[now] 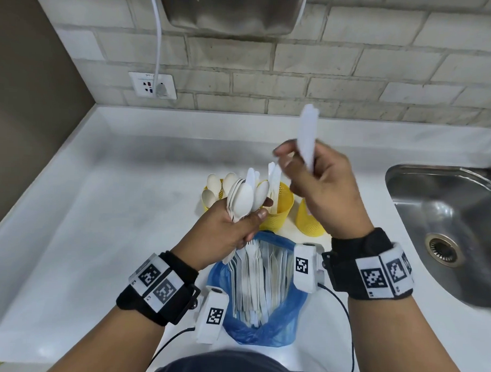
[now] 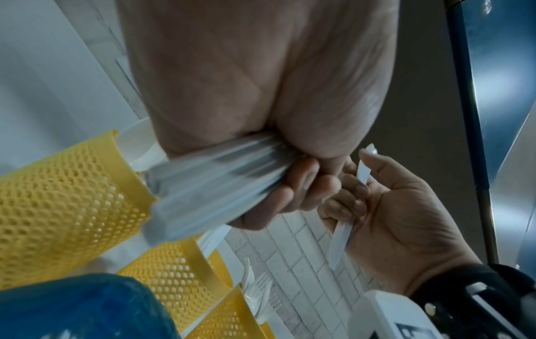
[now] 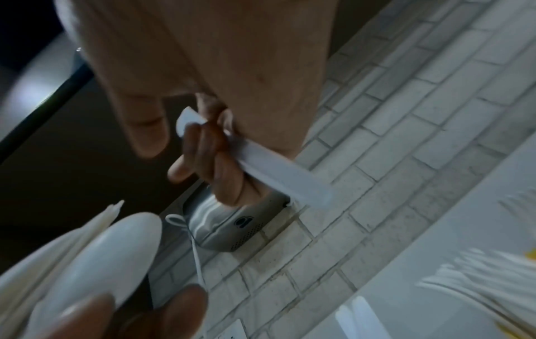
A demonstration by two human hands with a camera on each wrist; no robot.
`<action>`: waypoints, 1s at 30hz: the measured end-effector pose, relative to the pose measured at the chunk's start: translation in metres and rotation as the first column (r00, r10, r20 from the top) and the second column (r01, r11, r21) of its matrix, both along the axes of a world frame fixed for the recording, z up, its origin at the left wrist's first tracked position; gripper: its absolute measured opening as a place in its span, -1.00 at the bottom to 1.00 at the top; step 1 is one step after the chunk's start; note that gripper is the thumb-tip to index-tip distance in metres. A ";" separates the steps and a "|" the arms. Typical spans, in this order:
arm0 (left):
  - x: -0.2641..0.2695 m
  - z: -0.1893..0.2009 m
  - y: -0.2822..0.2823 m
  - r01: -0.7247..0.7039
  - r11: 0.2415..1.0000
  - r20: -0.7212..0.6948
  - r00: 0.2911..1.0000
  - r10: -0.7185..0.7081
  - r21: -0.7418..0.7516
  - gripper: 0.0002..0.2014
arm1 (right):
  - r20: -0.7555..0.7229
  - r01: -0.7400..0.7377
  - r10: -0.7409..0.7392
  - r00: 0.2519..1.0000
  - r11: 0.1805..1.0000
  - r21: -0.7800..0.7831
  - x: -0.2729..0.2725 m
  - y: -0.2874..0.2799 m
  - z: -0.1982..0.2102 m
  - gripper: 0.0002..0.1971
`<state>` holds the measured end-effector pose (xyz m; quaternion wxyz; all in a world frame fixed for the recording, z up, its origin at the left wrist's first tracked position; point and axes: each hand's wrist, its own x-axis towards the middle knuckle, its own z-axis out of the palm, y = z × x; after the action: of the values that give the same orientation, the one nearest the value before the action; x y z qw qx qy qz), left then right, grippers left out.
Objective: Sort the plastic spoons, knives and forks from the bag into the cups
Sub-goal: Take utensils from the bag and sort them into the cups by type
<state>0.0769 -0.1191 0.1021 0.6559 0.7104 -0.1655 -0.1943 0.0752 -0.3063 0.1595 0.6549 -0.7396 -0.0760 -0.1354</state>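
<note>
My left hand (image 1: 237, 227) grips a bundle of white plastic spoons (image 1: 244, 199), bowls up, just in front of the yellow mesh cups; the left wrist view shows the fingers curled round the handles (image 2: 208, 183). My right hand (image 1: 316, 182) is raised above the cups and holds white plastic knives (image 1: 307, 138) upright; it also shows as the right hand (image 2: 400, 211) with the knives (image 3: 275, 169). The left cup (image 1: 207, 206) holds spoons, the middle cup (image 1: 279, 212) knives, and the right cup (image 1: 309, 224) is half hidden by my hand. The blue bag (image 1: 262, 320) of cutlery lies open nearest me.
A steel sink (image 1: 446, 220) is sunk into the white counter (image 1: 99, 208) at the right. On the brick wall behind are a socket (image 1: 153, 85) with a white cable and a metal appliance (image 1: 231, 10). A brown wall bounds the left side.
</note>
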 end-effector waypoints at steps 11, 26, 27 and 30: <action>-0.003 0.005 0.000 0.005 0.999 0.027 1.000 -0.006 0.045 -0.77 | -0.057 -0.113 0.100 0.993 0.929 -0.353 -0.002 0.006 -0.002 -0.85; -0.005 0.004 0.002 0.033 0.998 0.021 0.999 -0.034 0.046 -0.71 | 0.129 0.170 -0.130 0.983 0.910 -0.378 0.002 0.016 -0.015 -0.77; -0.005 0.004 0.002 0.039 0.998 0.016 0.999 -0.039 0.043 -0.68 | 0.111 0.129 -0.096 0.989 0.925 -0.356 0.001 0.016 -0.016 -0.77; -0.005 0.006 0.000 0.056 0.998 0.012 0.998 -0.056 0.035 -0.64 | 0.078 0.019 0.007 0.997 0.944 -0.329 0.000 0.013 -0.016 -0.83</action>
<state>0.0722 -0.1194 0.1080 0.6368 0.7178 -0.1863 -0.2109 0.0755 -0.2935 0.1439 0.5182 -0.8330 -0.1211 -0.1516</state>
